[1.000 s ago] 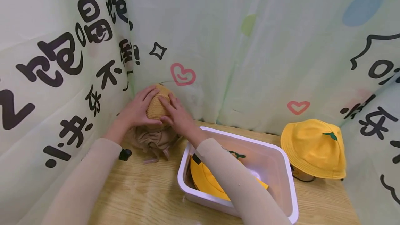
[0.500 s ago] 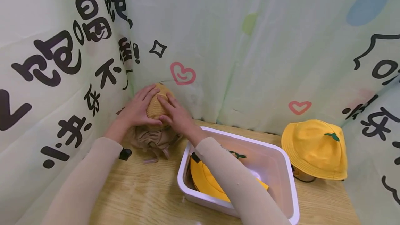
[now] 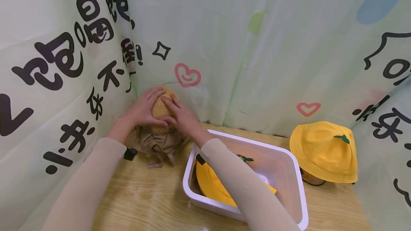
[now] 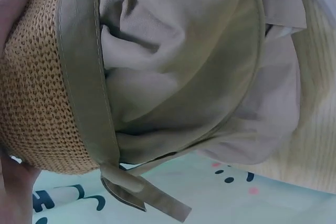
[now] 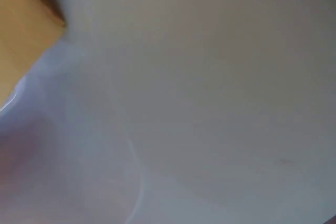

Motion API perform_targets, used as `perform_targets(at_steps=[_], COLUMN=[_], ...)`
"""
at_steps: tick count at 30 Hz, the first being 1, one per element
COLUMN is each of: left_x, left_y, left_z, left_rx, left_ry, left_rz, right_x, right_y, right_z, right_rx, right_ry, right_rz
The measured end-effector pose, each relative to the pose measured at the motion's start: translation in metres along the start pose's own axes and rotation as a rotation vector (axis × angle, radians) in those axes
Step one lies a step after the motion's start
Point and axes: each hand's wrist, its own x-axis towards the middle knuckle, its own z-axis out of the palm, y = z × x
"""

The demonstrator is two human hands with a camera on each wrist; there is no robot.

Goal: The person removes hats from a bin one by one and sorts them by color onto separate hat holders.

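Observation:
At the back left corner of the table stands a sun hat [image 3: 160,111] with a woven straw crown and a loose tan fabric brim [image 3: 157,141]. My left hand [image 3: 141,109] cups the crown from the left, fingers over its top and thumb across the front. From the right, my right hand [image 3: 184,117] holds the same crown, its thumb close to the left one. The left wrist view shows the straw weave [image 4: 37,82], a stitched tan band [image 4: 84,72] and a tied ribbon [image 4: 157,198]. What lies beneath the hat is hidden.
A white plastic bin [image 3: 250,140] sits under my right forearm, with a yellow hat [image 3: 213,184] inside. Another yellow bucket hat [image 3: 321,152] with a green sprout rests on a round support at right. Printed curtains [image 3: 224,45] enclose the wooden table [image 3: 144,199].
Both hands stay on the straw crown, with only a very slight shift. The head view has moved a little; the bin and yellow hats keep their places.

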Motion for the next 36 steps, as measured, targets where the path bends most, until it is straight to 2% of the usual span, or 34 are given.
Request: perform_targets(at_steps=[6, 10, 16, 19, 26, 30, 36], left_x=[-0.006, -0.013, -0.023, -0.025, -0.027, -0.034, -0.048], left_y=[0.008, 0.010, 0.021, 0.034, 0.077, 0.105, 0.137], left_z=[-0.004, -0.003, -0.006, -0.009, -0.012, -0.010, -0.003], left_rx=[0.016, 0.012, -0.022, -0.003, 0.043, 0.029, 0.041], left_ry=[0.001, 0.046, 0.135, 0.174, 0.308, 0.305, 0.254], left_rz=[-0.014, -0.052, -0.065, -0.024, 0.142, 0.193, 0.236], right_x=[-0.007, -0.021, -0.051, -0.067, -0.102, -0.123, -0.149], right_y=[-0.002, 0.000, 0.017, 0.026, 0.041, 0.050, 0.063], right_z=[-0.007, -0.022, -0.044, -0.053, -0.069, -0.075, -0.080], right_rx=[-0.005, -0.008, 0.040, 0.041, 0.060, 0.058, 0.073], right_ry=[-0.027, -0.038, 0.047, 0.078, 0.109, 0.130, 0.141], right_rz=[-0.007, -0.003, -0.017, -0.018, 0.008, 0.030, 0.068])
